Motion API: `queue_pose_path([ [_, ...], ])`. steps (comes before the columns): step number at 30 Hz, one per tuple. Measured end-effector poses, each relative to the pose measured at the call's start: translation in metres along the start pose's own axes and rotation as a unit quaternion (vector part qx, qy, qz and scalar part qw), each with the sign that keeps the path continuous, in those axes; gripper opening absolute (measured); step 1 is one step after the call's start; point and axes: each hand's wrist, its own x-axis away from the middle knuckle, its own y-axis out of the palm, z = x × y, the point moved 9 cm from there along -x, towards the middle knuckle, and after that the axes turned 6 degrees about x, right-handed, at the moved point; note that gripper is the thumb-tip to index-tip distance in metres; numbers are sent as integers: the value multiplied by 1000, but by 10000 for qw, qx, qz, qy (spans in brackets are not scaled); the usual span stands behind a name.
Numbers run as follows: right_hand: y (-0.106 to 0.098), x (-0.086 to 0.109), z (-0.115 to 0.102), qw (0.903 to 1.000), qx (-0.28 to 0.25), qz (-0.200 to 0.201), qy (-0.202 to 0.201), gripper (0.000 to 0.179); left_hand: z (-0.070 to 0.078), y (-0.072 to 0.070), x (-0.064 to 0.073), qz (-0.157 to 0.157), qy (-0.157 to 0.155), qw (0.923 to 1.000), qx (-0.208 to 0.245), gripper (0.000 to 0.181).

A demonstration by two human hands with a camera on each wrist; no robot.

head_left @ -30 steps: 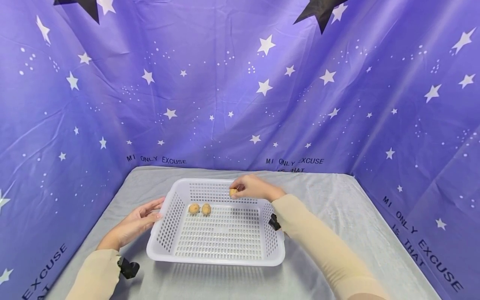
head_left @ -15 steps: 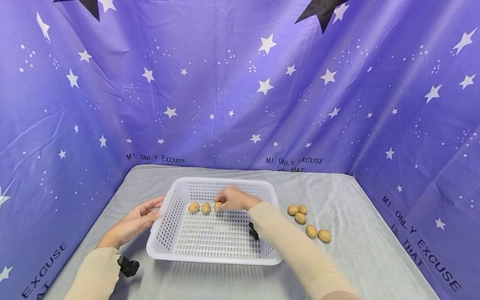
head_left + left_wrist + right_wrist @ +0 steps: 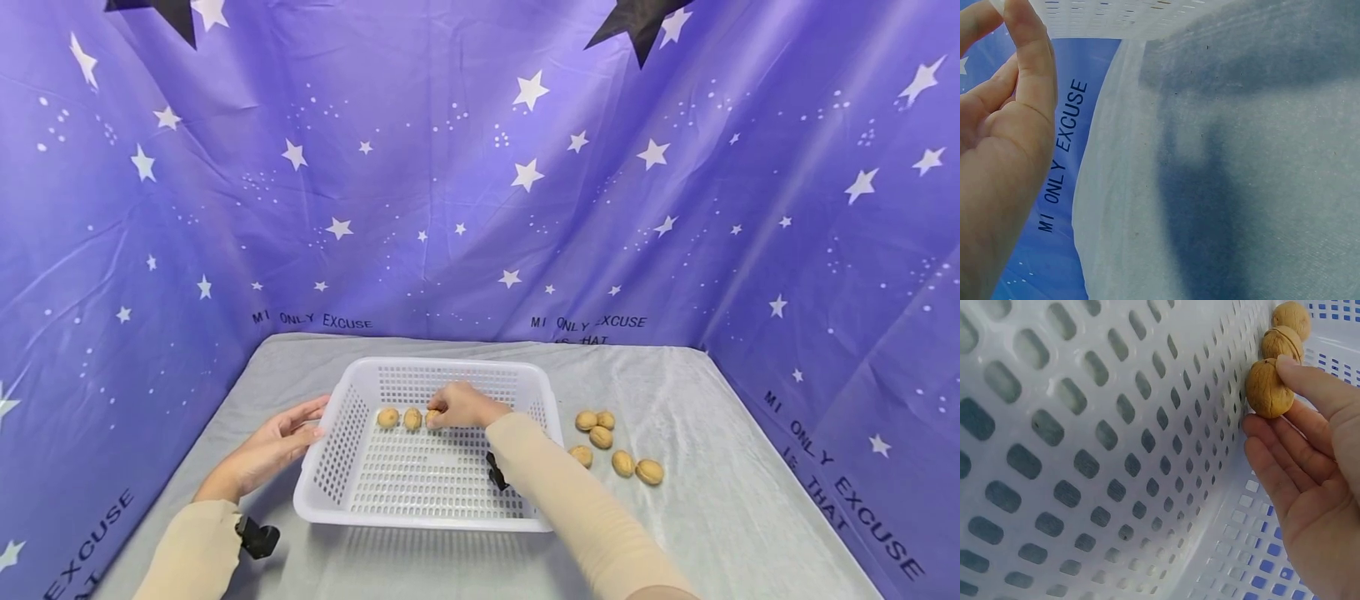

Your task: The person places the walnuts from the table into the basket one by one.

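A white perforated plastic basket [image 3: 431, 527] rests on the grey cloth. My left hand [image 3: 266, 446] holds its left rim, thumb and fingers at the edge; in the left wrist view that hand [image 3: 1010, 119] meets the basket at the top. Inside, along the back wall, my right hand [image 3: 467, 406] pinches a walnut [image 3: 1267, 392] between thumb and fingers. To its left sit two more walnuts, the nearer one [image 3: 412, 419] and the far-left one [image 3: 387, 417], lined up in a row with it.
Several walnuts [image 3: 601, 437] lie on the grey cloth [image 3: 720, 500] right of the basket, one partly behind the right sleeve [image 3: 570, 500]. A purple star-patterned curtain [image 3: 480, 183] encloses the back and sides.
My right hand has come down from the back rim and left into the basket, bringing the walnut beside the other two. Walnuts on the right have come out from behind the arm.
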Motion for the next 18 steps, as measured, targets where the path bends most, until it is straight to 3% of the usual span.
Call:
queue_pose_path([
  [10,-12,10,-4,9999,59,-84,137,47,-2,-1,-2,-44,37,10000,65,64],
  [18,-36,14,-19,9999,5,-94,-91,44,-1,-1,-1,-79,146,9998,119,64],
])
